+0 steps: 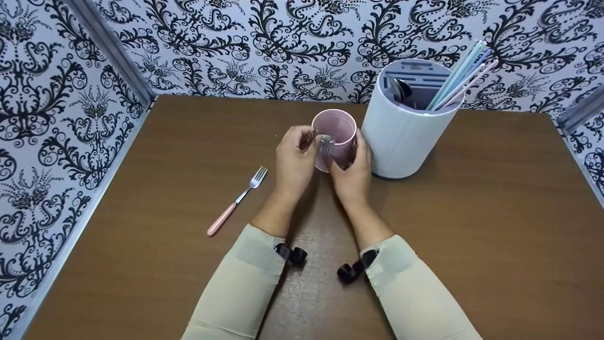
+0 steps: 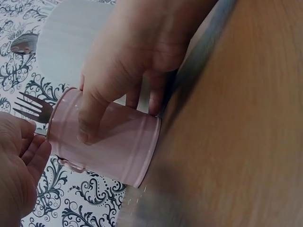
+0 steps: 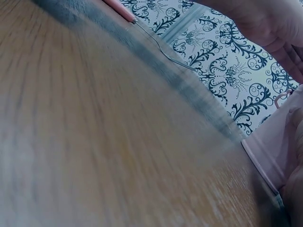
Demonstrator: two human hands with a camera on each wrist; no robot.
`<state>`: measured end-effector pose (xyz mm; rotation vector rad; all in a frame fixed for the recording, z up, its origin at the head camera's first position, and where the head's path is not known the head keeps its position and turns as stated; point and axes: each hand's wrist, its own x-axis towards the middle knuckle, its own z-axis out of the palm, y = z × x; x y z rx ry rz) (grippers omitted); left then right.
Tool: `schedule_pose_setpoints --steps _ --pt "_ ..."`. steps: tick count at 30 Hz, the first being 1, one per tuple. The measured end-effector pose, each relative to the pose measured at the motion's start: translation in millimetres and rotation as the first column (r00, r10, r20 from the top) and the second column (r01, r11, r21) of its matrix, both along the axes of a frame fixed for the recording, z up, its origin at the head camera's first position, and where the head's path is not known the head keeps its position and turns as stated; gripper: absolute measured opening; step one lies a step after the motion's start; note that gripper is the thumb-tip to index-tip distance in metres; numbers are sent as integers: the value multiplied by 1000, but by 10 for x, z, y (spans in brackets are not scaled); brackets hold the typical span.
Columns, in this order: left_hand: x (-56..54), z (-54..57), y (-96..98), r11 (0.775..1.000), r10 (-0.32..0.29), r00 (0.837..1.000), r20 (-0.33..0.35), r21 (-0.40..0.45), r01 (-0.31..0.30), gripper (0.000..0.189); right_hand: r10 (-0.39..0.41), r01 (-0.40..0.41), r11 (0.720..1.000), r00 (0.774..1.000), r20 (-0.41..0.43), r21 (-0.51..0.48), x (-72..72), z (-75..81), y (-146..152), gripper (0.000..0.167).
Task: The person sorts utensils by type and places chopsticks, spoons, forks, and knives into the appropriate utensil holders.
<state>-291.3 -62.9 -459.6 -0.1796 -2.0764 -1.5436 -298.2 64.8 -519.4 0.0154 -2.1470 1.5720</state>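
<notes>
A pink cup (image 1: 336, 123) with a small side handle stands upright on the table, and my right hand (image 1: 351, 174) grips its side. In the left wrist view the right hand (image 2: 128, 71) has its thumb along the wall of the cup (image 2: 113, 142). Fork tines (image 2: 33, 108) stick up past the rim. My left hand (image 1: 297, 158) is at the rim, its fingertips pinching a thin metal stem; whether it belongs to that same fork I cannot tell. Another fork (image 1: 238, 200), pink-handled, lies on the table left of the left hand.
Right behind the cup stands a tall white utensil holder (image 1: 401, 137) with chopsticks (image 1: 460, 78) and spoons (image 1: 398, 89) in it. The brown table (image 1: 141, 198) meets patterned walls (image 1: 302, 52) at its back and sides.
</notes>
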Motion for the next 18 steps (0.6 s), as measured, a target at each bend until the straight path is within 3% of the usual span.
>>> schedule_pose_setpoints --steps 10,18 --pt "-2 -10 9 1000 11 1000 26 8 -11 11 4 -4 1000 1000 -15 2 -8 -16 -2 86" --pt "-6 -18 -5 999 29 999 31 -29 -28 9 14 -11 999 997 -73 37 1 -6 -1 86"
